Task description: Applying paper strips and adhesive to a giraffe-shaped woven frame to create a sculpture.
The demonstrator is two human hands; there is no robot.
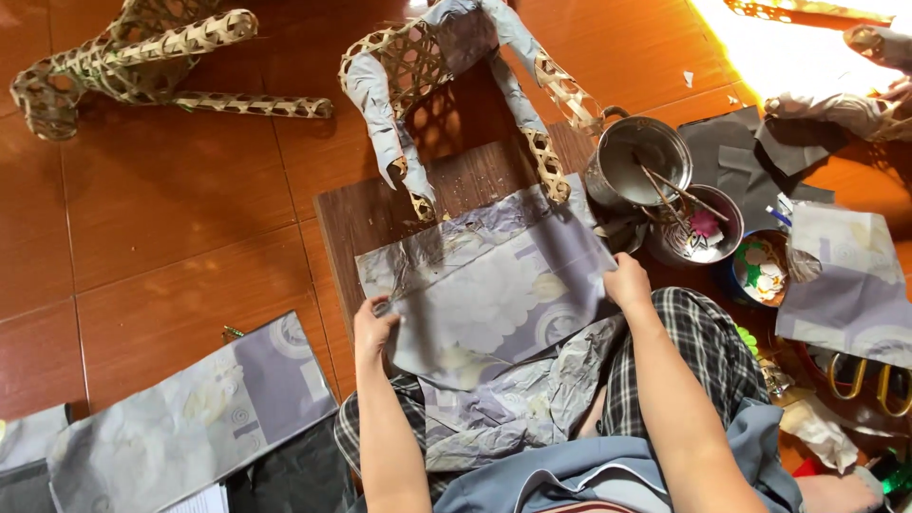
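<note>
Both hands pinch one grey patterned paper sheet (pixel 494 294) at centre frame — left hand (pixel 372 328) clamped on its lower-left corner, right hand (pixel 627 282) on its right edge. Above it stands a woven bamboo frame (pixel 446 66) — a metal pot (pixel 638 161) to the right.

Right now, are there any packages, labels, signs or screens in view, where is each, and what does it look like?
No signs or screens show.
Round tin: right of the pots, blue wall, white and green scraps inside.
Printed paper sheet: held between left hand and right hand over the lap, grey-lilac with pale flower and swirl patterns.
Similar sheet: on the floor at lower left.
</note>
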